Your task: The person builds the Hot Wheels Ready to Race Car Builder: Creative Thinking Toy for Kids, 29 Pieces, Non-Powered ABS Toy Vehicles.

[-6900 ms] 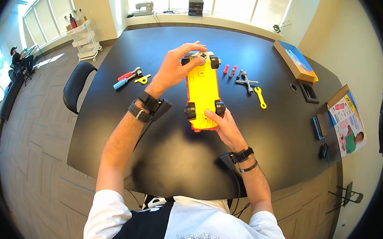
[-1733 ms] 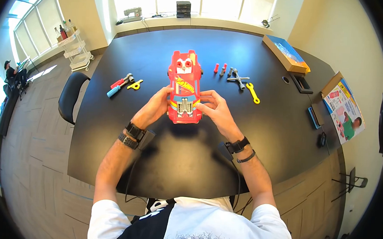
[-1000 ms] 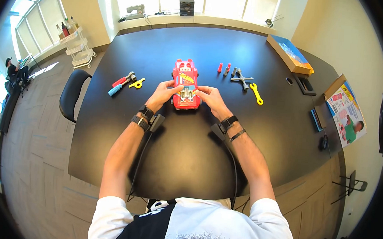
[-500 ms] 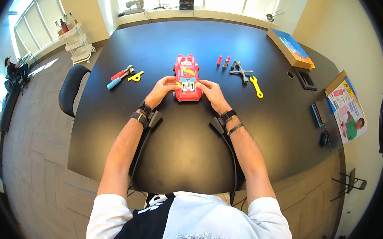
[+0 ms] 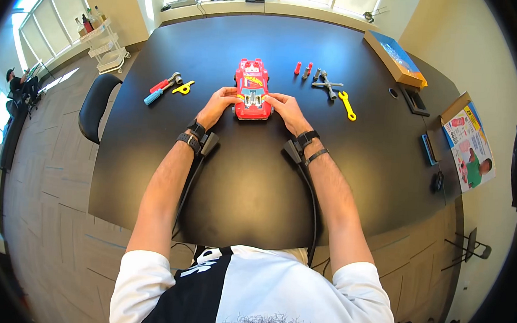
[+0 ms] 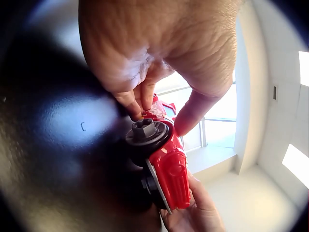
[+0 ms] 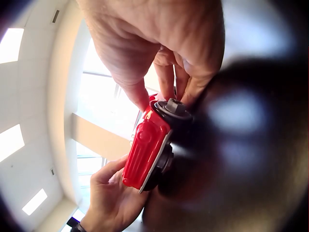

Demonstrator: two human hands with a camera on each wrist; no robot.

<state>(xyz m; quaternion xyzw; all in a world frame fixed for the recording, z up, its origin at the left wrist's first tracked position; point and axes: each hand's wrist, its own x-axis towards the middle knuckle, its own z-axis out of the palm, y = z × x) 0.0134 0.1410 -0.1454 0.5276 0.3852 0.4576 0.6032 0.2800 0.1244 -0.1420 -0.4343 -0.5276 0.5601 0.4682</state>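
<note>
A red toy car (image 5: 252,89) stands upright on its wheels on the dark table (image 5: 251,190), its rear toward the person. My left hand (image 5: 219,104) grips its left side, the thumb on the upper body and the fingers along the flank. From the other side my right hand (image 5: 287,111) grips it the same way. In the left wrist view a black wheel (image 6: 147,133) with a grey hex nut shows below the fingers. Another such wheel (image 7: 173,110) sits by the fingertips in the right wrist view. Part of the car's front is hidden there by the hands.
Left of the car lie a toy hammer (image 5: 170,82), a blue-handled screwdriver (image 5: 154,96) and a small yellow part (image 5: 183,87). On the right are several pegs (image 5: 306,72), a grey cross wrench (image 5: 328,84) and a yellow wrench (image 5: 347,106). Boxes (image 5: 395,57) stand farther right.
The car, earlier held with its yellow underside up, has been turned red side up and lowered onto the table. Both hands now grip its sides; the left has left the underside's far wheel.
</note>
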